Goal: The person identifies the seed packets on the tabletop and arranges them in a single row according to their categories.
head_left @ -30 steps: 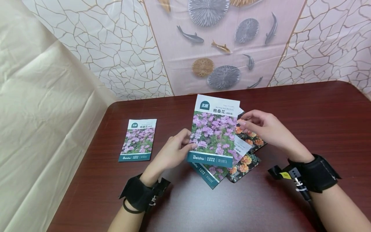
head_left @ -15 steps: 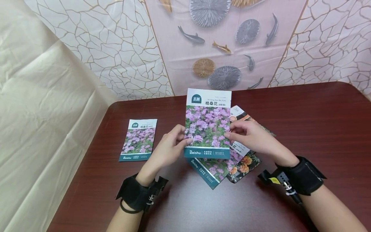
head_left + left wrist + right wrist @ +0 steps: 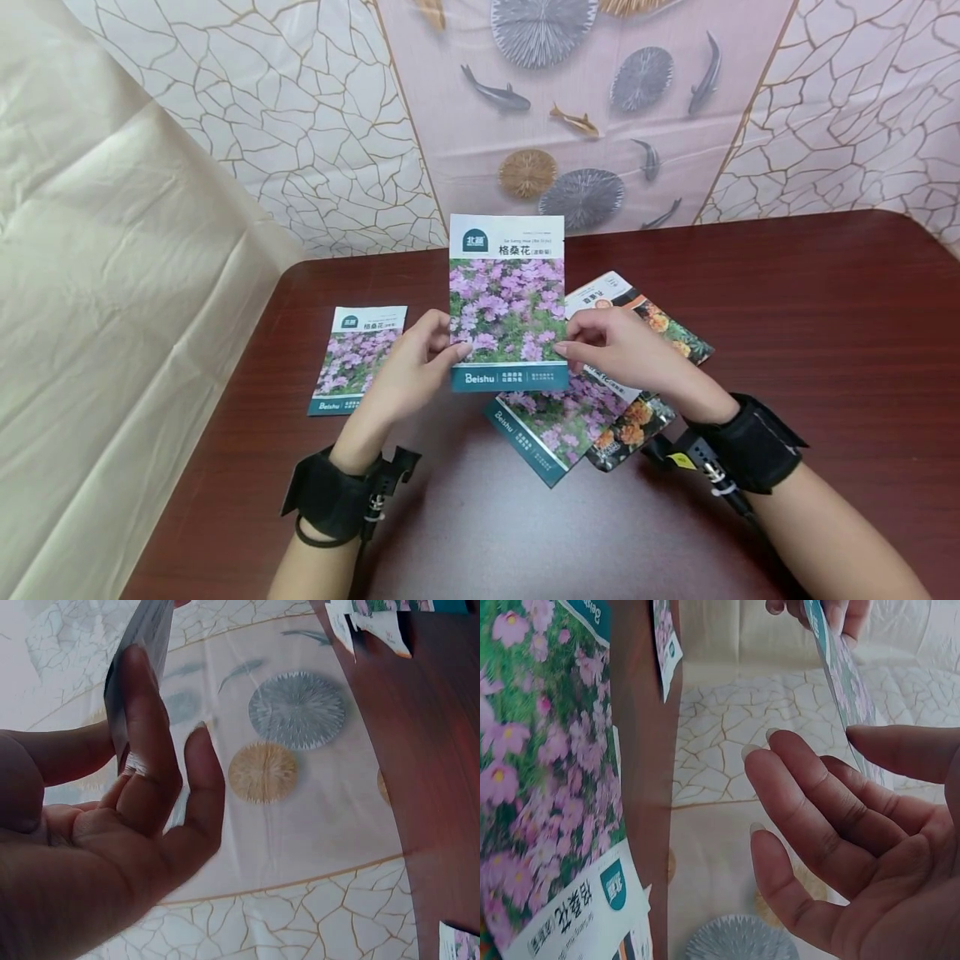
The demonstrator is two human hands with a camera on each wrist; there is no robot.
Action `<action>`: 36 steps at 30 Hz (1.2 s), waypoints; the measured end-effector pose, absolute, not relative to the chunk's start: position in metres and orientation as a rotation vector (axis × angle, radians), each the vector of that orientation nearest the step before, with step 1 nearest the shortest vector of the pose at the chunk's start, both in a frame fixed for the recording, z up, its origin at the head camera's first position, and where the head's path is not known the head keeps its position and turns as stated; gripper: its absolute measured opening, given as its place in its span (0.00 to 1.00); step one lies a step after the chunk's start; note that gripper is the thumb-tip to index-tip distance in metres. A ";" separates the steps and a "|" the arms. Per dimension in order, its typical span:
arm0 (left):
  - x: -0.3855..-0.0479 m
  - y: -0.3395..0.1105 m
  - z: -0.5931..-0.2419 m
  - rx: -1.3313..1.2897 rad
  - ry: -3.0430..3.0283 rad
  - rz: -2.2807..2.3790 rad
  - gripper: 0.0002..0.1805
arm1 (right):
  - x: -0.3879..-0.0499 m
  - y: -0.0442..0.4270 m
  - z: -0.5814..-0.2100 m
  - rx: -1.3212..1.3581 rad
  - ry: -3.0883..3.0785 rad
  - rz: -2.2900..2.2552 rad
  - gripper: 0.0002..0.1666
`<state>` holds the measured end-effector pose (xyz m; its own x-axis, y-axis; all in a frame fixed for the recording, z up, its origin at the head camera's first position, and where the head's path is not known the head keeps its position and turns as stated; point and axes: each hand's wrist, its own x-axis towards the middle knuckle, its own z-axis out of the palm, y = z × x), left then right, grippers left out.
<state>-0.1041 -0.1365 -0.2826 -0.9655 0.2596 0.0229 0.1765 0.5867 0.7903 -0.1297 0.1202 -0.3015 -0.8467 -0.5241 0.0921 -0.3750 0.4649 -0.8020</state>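
A seed packet with pink-purple flowers and a teal bottom band [image 3: 507, 308] is held up above the table, its printed front facing the head camera. My left hand [image 3: 408, 367] pinches its lower left edge, thumb in front and fingers behind. At the lower right edge, my right hand [image 3: 633, 350] pinches it between thumb and index finger. The right wrist view shows the other right fingers [image 3: 810, 817] extended away from the packet. Below the right hand lies a fanned pile with a similar purple-flower packet [image 3: 558, 429] on top of orange-flower packets [image 3: 637, 423].
Another purple-flower packet [image 3: 352, 362] lies on the dark red-brown table [image 3: 480, 517] at the left, partly behind my left hand. Patterned cloth [image 3: 330, 125] hangs behind the table, and a cream cloth [image 3: 112, 275] along its left side. Black camera straps [image 3: 330, 500] circle both wrists.
The held packet has moved left and up, away from the pile, and now stands straighter. My right hand has come left onto its right edge. More of the orange-flower packets shows.
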 end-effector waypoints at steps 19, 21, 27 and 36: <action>-0.114 -0.162 -0.282 0.173 2.775 0.992 0.23 | -0.131 0.082 -0.310 -0.745 2.454 -1.288 0.15; -0.115 -0.163 -0.283 0.178 2.781 0.945 0.24 | -0.132 0.078 -0.313 -0.731 2.434 -1.313 0.16; -0.122 -0.170 -0.289 0.206 2.782 0.822 0.25 | -0.135 0.068 -0.322 -0.674 2.402 -1.336 0.21; -0.132 -0.176 -0.304 0.192 2.714 0.766 0.26 | -0.137 0.057 -0.335 -0.595 2.335 -1.351 0.35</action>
